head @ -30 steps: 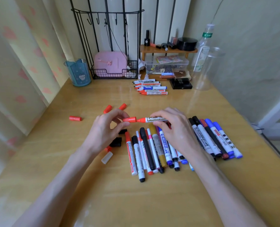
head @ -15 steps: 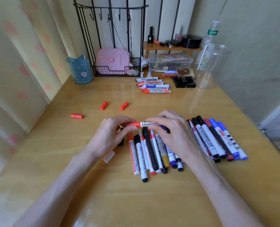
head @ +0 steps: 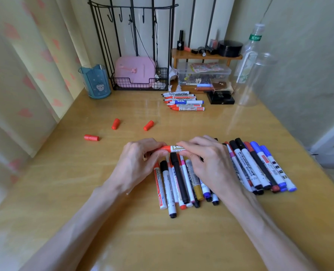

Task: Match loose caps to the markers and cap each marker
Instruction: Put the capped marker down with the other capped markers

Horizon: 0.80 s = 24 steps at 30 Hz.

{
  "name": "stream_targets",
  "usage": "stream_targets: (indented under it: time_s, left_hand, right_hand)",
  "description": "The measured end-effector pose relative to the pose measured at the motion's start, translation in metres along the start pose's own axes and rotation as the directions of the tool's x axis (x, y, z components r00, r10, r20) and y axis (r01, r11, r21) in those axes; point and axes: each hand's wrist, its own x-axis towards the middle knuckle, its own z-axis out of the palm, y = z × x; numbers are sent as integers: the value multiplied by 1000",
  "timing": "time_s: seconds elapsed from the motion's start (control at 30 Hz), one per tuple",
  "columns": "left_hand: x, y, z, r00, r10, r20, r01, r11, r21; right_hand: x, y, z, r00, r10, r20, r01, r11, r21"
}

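Both hands meet above the middle of the tabletop (head: 68,188) and hold one red whiteboard marker (head: 172,148) level between them. The left hand (head: 137,165) has its fingers and thumb curled round the marker's red end. That end is mostly hidden, so it cannot be told whether a cap is seated there. The right hand (head: 208,163) grips the white barrel, with its fingers bent over the printed label.

Under the hands lies a bunch of markers (head: 178,184), their far ends tucked beneath the palms. Just to the right, a second row of markers (head: 260,169) lies side by side, with black, red and blue caps showing.

Three loose red caps lie apart from one another on the left half of the tabletop, beyond the hands: the left cap (head: 91,137), the middle cap (head: 115,124) and the right cap (head: 148,125).

Further back a stack of markers (head: 184,102) lies with bare tips pointing left, near a black wire rack (head: 138,86) and a blue cup (head: 94,83)
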Motion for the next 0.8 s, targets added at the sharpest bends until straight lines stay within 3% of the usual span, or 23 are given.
stream_targets:
  time_s: [0.13,0.27,0.4,0.5,0.57,0.7,0.8]
  left_hand:
    - [0,0,-2,997,-4,72,5,1000,-6]
    - [6,8,0,999,-5,50,7,999,-42]
    - [8,4,1,1000,12,27,-11,1000,-17]
    - [5,-4,-1,1000,-25,5,25,1000,-3]
    - [5,-8,-2,999,-41,-1,41,999,0]
    - [5,-10,-1,999,-51,5,51,998,21]
    - [4,-11,0,999,-51,13,51,998,37]
  right_hand:
    - [2,-1,-10,996,8,88,-9,1000,8]
    - [7,1,-25,989,49,137,-37,996,-83]
    - [9,12,-44,973,230,35,-225,969,-97]
    - [6,20,-56,884,466,41,-459,881,-112]
    - [4,23,-56,829,551,100,-534,832,-151]
    - [4,18,-55,788,582,201,-541,811,-224]
    - [3,12,-53,802,546,243,-500,835,-228]
